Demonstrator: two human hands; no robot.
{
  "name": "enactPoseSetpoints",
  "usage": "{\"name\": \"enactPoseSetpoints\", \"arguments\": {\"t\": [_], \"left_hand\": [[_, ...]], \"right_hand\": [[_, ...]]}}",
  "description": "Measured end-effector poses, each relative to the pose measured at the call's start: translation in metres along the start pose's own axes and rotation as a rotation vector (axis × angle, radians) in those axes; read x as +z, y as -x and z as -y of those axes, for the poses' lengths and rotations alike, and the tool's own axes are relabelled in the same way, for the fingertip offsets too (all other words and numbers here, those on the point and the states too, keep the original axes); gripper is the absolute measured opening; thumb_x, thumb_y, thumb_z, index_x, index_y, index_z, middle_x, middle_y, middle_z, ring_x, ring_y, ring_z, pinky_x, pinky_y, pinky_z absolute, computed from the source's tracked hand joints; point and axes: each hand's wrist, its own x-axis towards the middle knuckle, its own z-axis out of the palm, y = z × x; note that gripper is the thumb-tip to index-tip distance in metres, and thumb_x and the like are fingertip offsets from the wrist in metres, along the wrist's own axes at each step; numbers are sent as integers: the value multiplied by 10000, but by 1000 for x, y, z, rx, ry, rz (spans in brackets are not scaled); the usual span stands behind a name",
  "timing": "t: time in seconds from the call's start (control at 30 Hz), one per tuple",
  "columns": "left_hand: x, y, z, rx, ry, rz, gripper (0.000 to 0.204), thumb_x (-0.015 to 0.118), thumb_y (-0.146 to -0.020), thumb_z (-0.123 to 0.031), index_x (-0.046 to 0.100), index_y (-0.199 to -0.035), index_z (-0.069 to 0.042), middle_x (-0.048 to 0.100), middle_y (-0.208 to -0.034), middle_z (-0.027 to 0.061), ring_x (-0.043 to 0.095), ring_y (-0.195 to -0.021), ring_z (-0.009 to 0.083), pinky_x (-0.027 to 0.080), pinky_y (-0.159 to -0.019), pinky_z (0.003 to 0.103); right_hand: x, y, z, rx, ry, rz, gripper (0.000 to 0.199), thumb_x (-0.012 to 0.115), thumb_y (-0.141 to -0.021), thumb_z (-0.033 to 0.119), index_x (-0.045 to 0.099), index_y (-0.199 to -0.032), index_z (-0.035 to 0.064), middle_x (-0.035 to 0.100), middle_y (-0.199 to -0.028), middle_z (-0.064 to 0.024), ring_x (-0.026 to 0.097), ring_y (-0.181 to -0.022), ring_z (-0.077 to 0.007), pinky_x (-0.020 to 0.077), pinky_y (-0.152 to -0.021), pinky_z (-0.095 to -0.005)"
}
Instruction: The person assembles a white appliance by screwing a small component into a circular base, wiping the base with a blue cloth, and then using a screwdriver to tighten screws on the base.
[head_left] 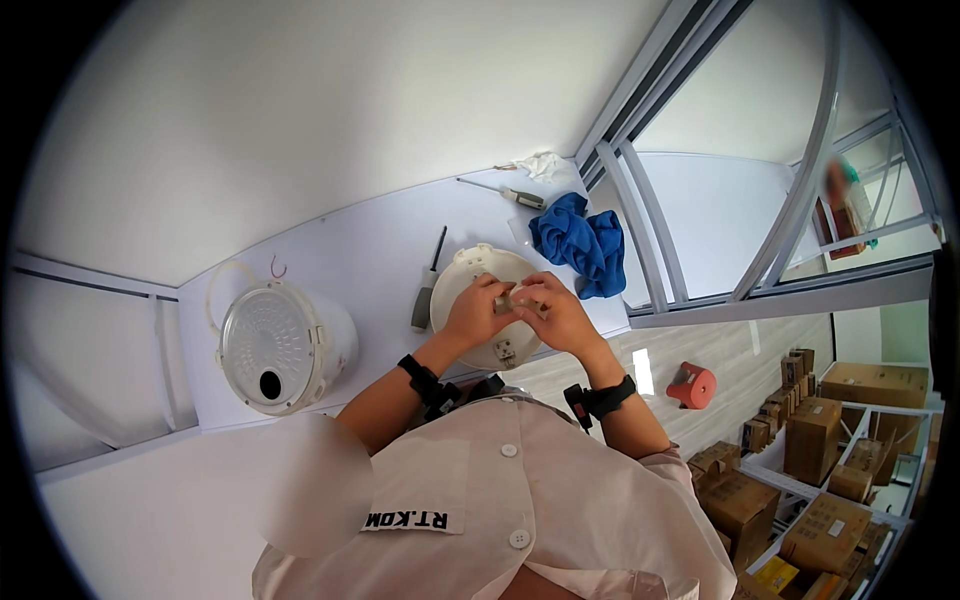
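Closest to us, below our chest, both hands meet over the round white appliance lid (482, 300) that lies flat at the near edge of the desk (350, 250). Our left hand (478, 310) and right hand (556, 314) pinch a small pale part (510, 302) between them, fingers (528, 292) curled narrow around it, so the piece sits right at the fingertips, above the middle of the lid. Neither hand is nearer; they close on it from opposite sides. We cannot tell whether the part is free of the lid or joined to it.

Just left of the lid a dark-handled screwdriver (428, 290) lies pointing toward the far edge. Further left stands a white cooker body (280, 345). A blue cloth (580, 240) is bunched beyond the right hand, near the desk's right edge.
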Motion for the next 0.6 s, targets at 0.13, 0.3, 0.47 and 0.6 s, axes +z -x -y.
{"name": "enactPoseSetpoints", "arguments": {"t": [0.13, 0.3, 0.47, 0.6], "left_hand": [[-5, -1, -6, -97, 14, 81, 473, 906, -787, -324, 765, -1174, -90, 689, -1074, 106, 709, -919, 309, 570, -810, 422], [-5, 0, -7, -126, 42, 99, 441, 902, -796, -290, 774, -1189, -137, 682, -1068, 95, 711, -905, 295, 574, -812, 414], [-3, 0, -4, -82, 51, 74, 466, 911, -787, -253, 774, -1215, -131, 675, -1060, 89, 699, -838, 259, 570, -774, 387], [2, 2, 4, -27, 35, 30, 517, 934, -759, -208, 770, -1239, -105, 671, -1049, 80, 679, -725, 201, 561, -698, 344]], "right_hand": [[2, -4, 11, 30, 122, -26, 364, 779, -878, 22, 711, -1230, 82, 652, -1294, -166, 680, -1138, -381, 572, -928, -433], [9, -3, 11, 60, 131, -157, 389, 822, -831, 62, 701, -1198, 16, 682, -1237, -170, 680, -1110, -405, 570, -934, -441], [11, -2, 5, 54, 233, -118, 365, 824, -809, 75, 709, -1149, 7, 697, -1178, -170, 685, -1068, -409, 569, -926, -455], [15, -3, 9, 32, 254, -124, 288, 796, -800, 44, 719, -1078, 37, 693, -1124, -161, 680, -1042, -409, 572, -899, -475]]}}
